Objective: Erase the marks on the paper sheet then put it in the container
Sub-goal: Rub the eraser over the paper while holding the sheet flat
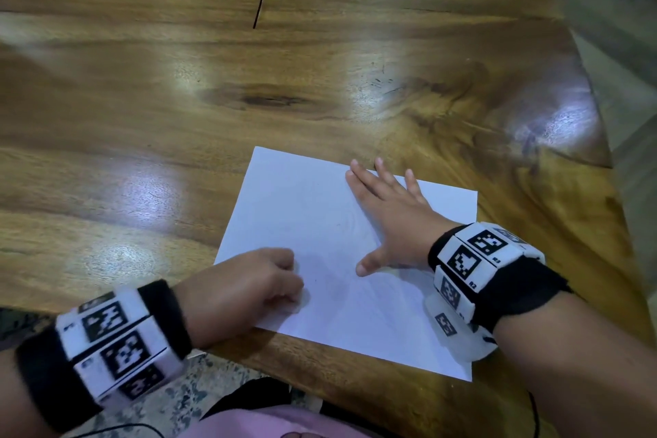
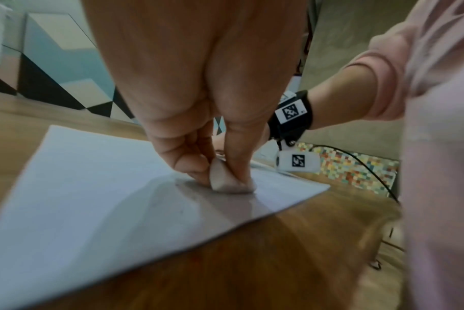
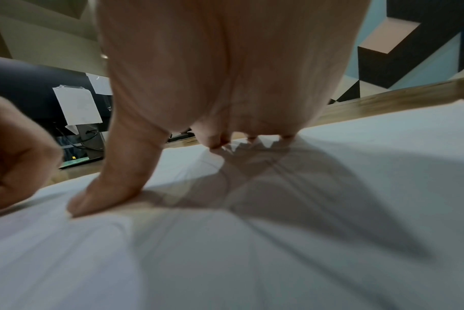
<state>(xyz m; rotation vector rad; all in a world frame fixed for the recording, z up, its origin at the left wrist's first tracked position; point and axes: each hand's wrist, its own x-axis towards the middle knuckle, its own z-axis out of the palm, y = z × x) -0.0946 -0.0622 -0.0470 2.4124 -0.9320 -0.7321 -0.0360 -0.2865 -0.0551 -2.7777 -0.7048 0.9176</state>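
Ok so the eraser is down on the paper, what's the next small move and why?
Probably rub the eraser a short way toward the faint marks beside it. The left hand pinches the eraser against the paper sheet, and the right hand presses flat on the sheet, so it should not slide.

Paper sheet (image 1: 341,260) lies flat on wooden table (image 1: 177,117), at its near edge. Right hand (image 1: 394,224) spread flat on sheet's far right part. Left hand (image 1: 245,292), fingers curled, rests on sheet's near left corner.

Pink sleeve (image 2: 384,84), black marker-tagged wristbands (image 1: 476,270).
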